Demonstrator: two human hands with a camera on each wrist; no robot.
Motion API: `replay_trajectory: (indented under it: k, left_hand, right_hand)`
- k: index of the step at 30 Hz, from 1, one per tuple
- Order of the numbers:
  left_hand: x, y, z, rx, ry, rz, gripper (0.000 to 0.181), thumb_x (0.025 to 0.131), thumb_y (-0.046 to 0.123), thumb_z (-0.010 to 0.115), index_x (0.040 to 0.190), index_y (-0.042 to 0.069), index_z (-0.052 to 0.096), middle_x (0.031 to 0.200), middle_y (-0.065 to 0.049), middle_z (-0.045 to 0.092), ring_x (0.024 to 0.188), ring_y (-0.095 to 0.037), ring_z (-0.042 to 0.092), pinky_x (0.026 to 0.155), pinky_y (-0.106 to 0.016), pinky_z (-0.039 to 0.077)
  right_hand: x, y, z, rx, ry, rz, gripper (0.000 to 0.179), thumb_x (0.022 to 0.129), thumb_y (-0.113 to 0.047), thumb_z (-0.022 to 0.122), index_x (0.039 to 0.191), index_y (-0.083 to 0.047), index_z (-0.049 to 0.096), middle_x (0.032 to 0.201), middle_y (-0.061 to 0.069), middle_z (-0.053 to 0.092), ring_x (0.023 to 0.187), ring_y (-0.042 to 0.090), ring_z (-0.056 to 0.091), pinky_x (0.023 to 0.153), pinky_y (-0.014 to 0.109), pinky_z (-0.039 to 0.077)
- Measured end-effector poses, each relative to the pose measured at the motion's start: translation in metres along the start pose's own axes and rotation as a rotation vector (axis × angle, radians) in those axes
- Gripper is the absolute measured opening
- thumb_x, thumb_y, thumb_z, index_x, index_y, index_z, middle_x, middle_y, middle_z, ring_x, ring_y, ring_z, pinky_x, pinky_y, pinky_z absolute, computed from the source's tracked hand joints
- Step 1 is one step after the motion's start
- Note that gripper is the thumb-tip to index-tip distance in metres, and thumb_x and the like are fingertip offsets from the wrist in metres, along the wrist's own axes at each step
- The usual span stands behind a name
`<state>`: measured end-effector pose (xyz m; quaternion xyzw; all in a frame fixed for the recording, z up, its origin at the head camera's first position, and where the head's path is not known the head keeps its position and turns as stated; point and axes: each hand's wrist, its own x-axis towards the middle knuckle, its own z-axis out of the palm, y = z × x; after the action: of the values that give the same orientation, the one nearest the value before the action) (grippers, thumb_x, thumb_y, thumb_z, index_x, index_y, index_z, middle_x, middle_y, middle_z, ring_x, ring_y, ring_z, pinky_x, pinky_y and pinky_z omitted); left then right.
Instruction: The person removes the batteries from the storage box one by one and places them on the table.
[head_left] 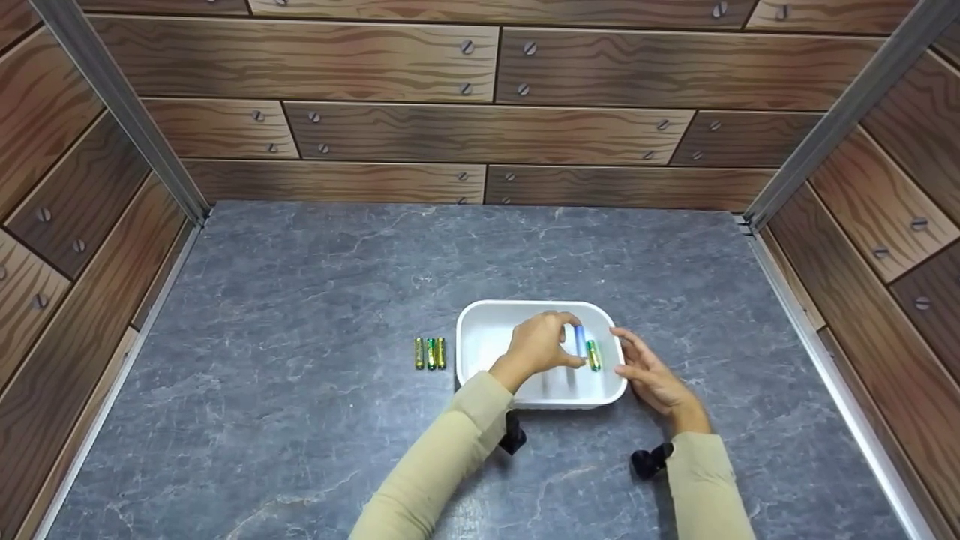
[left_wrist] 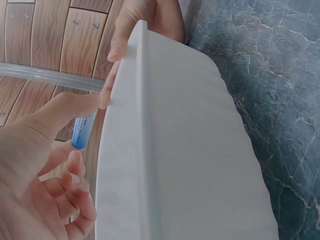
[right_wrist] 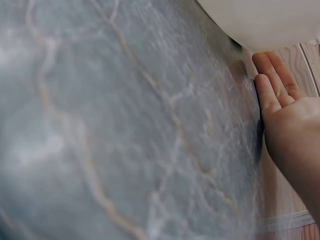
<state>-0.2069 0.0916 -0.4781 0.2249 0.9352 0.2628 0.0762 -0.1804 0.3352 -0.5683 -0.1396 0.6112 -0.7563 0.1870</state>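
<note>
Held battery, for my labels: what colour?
The battery is blue and whitish, clearest in the left wrist view.

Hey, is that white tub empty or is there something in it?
Not empty: the head view shows a green-and-gold battery inside the white plastic tub, near its right end.

Brown, wood-plank-patterned walls [head_left: 390, 133] dotted with screw heads [head_left: 467, 46] are enclosing a gray, pale-veined surface [head_left: 315, 285] on three sides. Metal strips [head_left: 126, 112] are lining the corners and side edges; light is glinting off the surface.
</note>
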Motion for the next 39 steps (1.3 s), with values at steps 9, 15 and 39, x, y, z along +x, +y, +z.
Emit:
replay_trajectory:
  k: [9,15,39]
  left_hand:
    - [-0.007,0.0,-0.008,-0.014,0.03,0.032,0.054,0.071,0.041,0.083,0.118,0.023,0.066,0.088,0.003,0.065,0.063,-0.004,0.042,0.052,-0.017,0.03]
    - [-0.011,-0.004,-0.012,-0.031,0.035,0.044,0.053,0.071,0.04,0.084,0.118,0.021,0.066,0.085,0.004,0.063,0.062,-0.003,0.041,0.052,-0.017,0.029]
    - [-0.033,-0.028,-0.029,-0.064,0.067,0.044,0.053,0.07,0.04,0.084,0.117,0.023,0.066,0.084,0.003,0.061,0.064,-0.005,0.039,0.054,-0.018,0.028]
  right_hand:
    - [0.0,0.0,-0.001,-0.024,-0.004,0.004,0.056,0.093,0.004,0.049,0.138,-0.029,0.037,0.136,-0.012,0.049,0.124,-0.001,0.049,0.099,0.018,0.043]
    - [0.0,0.0,0.0,-0.031,-0.006,0.001,0.056,0.093,0.005,0.048,0.137,-0.029,0.038,0.134,-0.011,0.049,0.122,0.0,0.051,0.098,0.019,0.043]
    - [-0.001,-0.001,0.0,-0.042,0.028,0.024,0.057,0.092,0.003,0.053,0.137,-0.029,0.039,0.134,-0.012,0.049,0.123,-0.002,0.05,0.099,0.016,0.041]
